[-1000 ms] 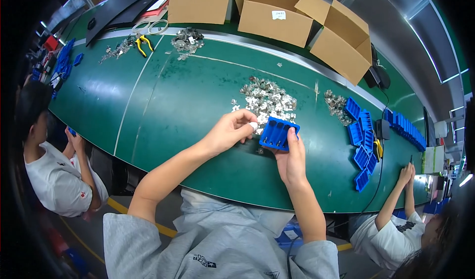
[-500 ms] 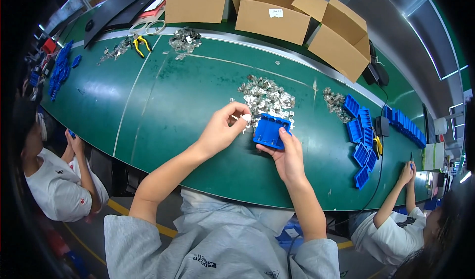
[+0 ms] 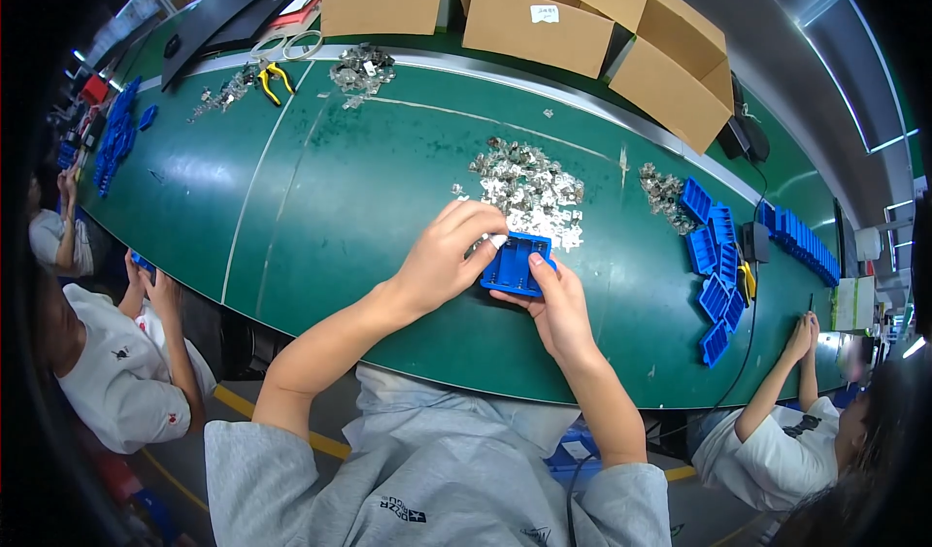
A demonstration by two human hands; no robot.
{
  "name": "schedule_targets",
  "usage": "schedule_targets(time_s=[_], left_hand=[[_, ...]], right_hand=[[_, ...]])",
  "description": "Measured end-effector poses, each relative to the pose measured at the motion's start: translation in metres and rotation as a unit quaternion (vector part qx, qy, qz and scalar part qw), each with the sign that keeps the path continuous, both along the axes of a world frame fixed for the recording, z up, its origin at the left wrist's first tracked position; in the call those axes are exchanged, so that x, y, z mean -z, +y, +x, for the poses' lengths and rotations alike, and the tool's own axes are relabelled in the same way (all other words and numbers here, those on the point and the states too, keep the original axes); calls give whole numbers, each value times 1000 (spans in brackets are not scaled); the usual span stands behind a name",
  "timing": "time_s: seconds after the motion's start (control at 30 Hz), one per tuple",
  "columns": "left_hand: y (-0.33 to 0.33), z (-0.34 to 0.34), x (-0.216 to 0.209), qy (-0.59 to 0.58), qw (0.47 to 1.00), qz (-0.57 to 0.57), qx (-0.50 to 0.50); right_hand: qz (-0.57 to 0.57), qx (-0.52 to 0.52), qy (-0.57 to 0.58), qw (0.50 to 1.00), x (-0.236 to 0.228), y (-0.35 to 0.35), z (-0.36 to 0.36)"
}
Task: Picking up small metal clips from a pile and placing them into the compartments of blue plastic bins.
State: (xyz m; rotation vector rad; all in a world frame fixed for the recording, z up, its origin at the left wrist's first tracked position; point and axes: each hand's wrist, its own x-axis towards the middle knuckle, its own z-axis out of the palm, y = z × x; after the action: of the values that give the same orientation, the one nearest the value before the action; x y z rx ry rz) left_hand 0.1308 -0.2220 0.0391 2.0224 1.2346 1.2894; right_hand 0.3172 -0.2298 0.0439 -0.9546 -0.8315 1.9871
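My right hand [image 3: 563,306] grips a blue plastic battery holder [image 3: 512,267], thumb across its right side and fingers beneath. The holder's open face, split into long slots with small metal parts at the ends, is turned up. At its upper left corner are the pinched fingertips of my left hand [image 3: 437,259]. One of them wears a white finger cot [image 3: 498,241]. Whatever the left fingers hold is too small and covered to make out. Just beyond the holder a heap of small shiny metal contact pieces [image 3: 532,190] lies on the green table [image 3: 379,188].
More blue battery holders [image 3: 714,299] lie at the right, beside yellow-handled pliers [image 3: 747,281] and a black cable. Smaller metal heaps [image 3: 362,71] and other pliers [image 3: 275,83] lie farther back. Cardboard boxes [image 3: 534,37] line the far edge. Co-workers sit at both sides.
Both hands have shifted slightly left with the battery holder. My left fingertips have closed in from beside the holder to its upper left corner.
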Motion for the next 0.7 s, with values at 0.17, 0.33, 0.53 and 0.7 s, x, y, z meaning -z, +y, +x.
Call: schedule_targets(time_s=[0.17,0.33,0.53,0.7], left_hand=[[-1,2,0,24,1000,0,0],[0,0,3,48,999,-5,-3],[-2,3,5,-183,942,-275,50],[-1,-4,1,-178,911,-353,114]], right_hand=[[7,-2,-2,1000,2,-2,-1],[20,3,-22,1000,4,-2,-3],[40,27,-43,998,8,-3,-2],[148,41,-137,979,16,-7,0]])
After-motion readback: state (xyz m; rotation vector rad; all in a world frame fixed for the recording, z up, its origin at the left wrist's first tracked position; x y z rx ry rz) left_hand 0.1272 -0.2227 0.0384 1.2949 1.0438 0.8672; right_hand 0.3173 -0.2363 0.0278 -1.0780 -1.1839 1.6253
